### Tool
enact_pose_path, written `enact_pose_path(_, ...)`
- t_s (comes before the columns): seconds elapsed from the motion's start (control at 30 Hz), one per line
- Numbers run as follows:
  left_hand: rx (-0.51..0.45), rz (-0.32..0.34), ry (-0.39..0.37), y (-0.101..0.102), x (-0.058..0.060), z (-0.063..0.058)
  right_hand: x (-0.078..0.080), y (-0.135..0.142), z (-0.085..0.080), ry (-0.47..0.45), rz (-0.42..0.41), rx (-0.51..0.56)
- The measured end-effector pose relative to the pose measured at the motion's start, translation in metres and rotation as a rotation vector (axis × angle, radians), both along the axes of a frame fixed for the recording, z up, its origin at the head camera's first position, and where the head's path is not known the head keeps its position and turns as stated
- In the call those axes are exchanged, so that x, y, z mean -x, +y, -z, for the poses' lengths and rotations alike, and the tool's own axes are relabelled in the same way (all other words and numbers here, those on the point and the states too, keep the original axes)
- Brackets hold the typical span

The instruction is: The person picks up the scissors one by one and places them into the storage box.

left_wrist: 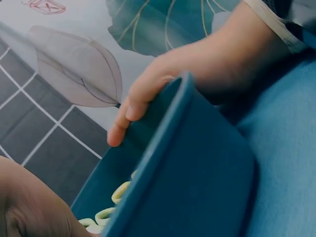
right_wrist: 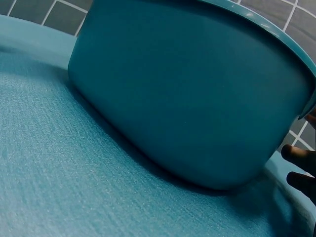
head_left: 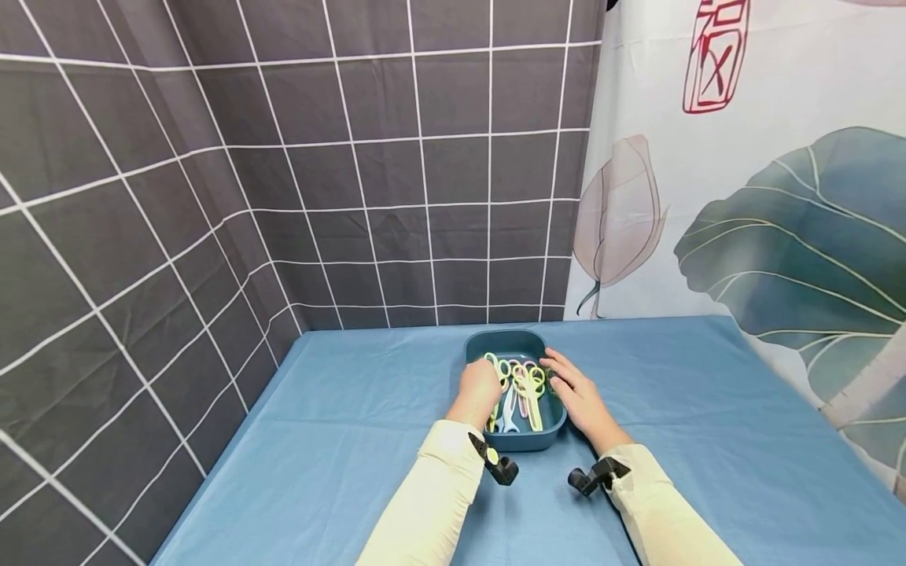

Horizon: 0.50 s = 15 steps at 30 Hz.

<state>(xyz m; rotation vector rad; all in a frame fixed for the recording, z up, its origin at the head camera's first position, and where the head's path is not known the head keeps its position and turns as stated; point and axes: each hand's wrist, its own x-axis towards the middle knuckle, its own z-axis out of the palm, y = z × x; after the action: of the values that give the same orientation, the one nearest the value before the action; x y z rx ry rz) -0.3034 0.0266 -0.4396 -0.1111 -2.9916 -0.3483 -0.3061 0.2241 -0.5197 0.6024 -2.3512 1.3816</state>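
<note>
A dark teal plastic bin holds several plastic scissors in yellow-green, pale blue and pink, their ring handles toward the far end. My left hand reaches over the bin's left side, with its fingers down among the scissors. Those fingers are hidden, so whether they pinch a pair is unclear. On the right side my right hand holds the bin's rim. In the left wrist view, fingers of the right hand hang over the rim into the bin; other fingertips show outside the wall in the right wrist view.
A blue cloth covers the table under the bin. Behind it hangs a dark grid-patterned curtain, and a white cloth with leaf prints at the right. Black wrist cameras sit on both cream sleeves.
</note>
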Motion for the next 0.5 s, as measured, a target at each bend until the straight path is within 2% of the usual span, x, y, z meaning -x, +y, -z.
enact_pose_path(0.27,0.006,-0.092,0.017,0.006,0.002,0.009,0.002,-0.005,-0.001,-0.011,0.007,-0.008)
enact_pose_path(0.4,-0.002,-0.101,0.03,0.008,0.001,0.01,0.001,-0.005,0.0,-0.024,0.012,-0.008)
enact_pose_path(0.5,0.001,-0.085,0.029,0.007,-0.001,0.011,0.001,-0.004,0.002,-0.034,0.016,-0.014)
